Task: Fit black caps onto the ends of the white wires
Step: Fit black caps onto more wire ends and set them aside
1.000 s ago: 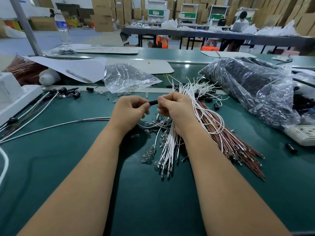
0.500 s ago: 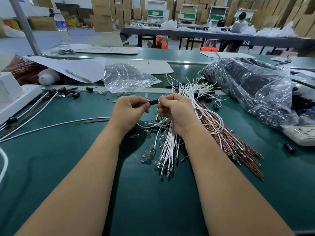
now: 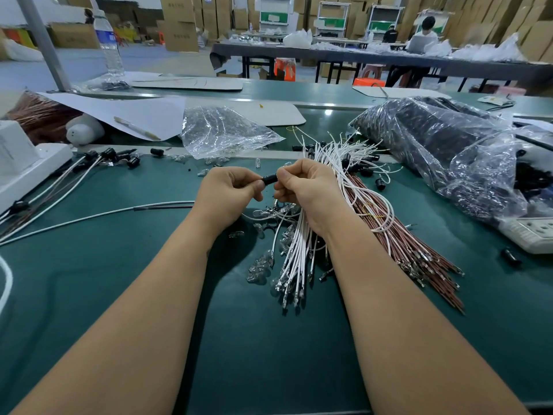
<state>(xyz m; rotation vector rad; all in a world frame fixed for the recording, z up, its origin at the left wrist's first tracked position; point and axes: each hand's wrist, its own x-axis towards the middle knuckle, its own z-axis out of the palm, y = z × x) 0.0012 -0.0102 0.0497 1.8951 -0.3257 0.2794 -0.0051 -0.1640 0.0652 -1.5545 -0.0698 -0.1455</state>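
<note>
Green matting covers the bench of a carton-stacked workshop, where your left hand (image 3: 230,190) and right hand (image 3: 305,187) meet, fingers curled, both pinching one black cap (image 3: 269,179). It lies with its long axis from nine to three o'clock. Small, light and likely slick, it wants a fingertip grip at its ends. At five o'clock, white wires (image 3: 294,250) fan toward you, limp and easily bent.

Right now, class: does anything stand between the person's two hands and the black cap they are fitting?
Nothing visible does. The left hand and right hand both pinch the black cap directly, above the white wires on the green table.
</note>
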